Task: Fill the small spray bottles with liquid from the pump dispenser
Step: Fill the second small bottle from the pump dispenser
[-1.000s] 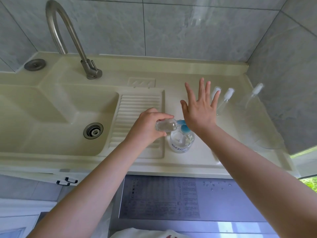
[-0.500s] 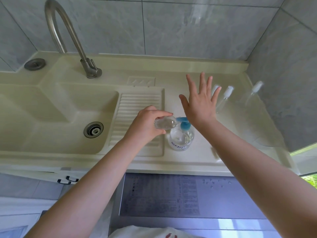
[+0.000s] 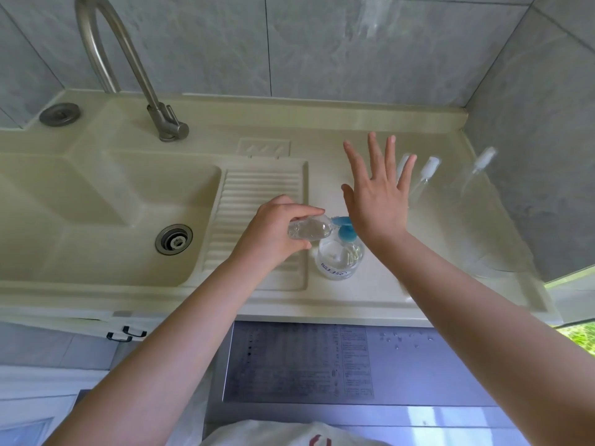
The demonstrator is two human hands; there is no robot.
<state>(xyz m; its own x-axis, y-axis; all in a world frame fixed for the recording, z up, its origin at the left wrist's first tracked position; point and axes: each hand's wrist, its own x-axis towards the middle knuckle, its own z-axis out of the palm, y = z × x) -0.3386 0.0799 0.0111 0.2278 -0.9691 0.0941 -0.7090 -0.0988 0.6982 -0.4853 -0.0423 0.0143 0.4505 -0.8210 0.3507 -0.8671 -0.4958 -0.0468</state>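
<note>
A clear pump dispenser (image 3: 339, 260) with a blue pump head (image 3: 347, 232) stands on the counter right of the drainboard. My left hand (image 3: 273, 233) grips a small clear spray bottle (image 3: 309, 229), tilted sideways with its mouth against the blue spout. My right hand (image 3: 376, 194) is spread flat, fingers apart, with the heel of the palm over the pump head. Behind it stand three more small spray bottles with white caps: one (image 3: 402, 164) partly hidden by my fingers, one (image 3: 425, 177) beside it, one (image 3: 476, 169) further right.
The cream sink basin (image 3: 96, 214) with its drain (image 3: 174, 239) lies left, a ribbed drainboard (image 3: 257, 220) beside it. A steel faucet (image 3: 128, 66) arches at the back. Tiled walls close the rear and right. A grey appliance top (image 3: 322, 365) sits below the counter edge.
My right hand has lifted slightly and drifted back over the pump head. The left hand keeps the small bottle at the spout.
</note>
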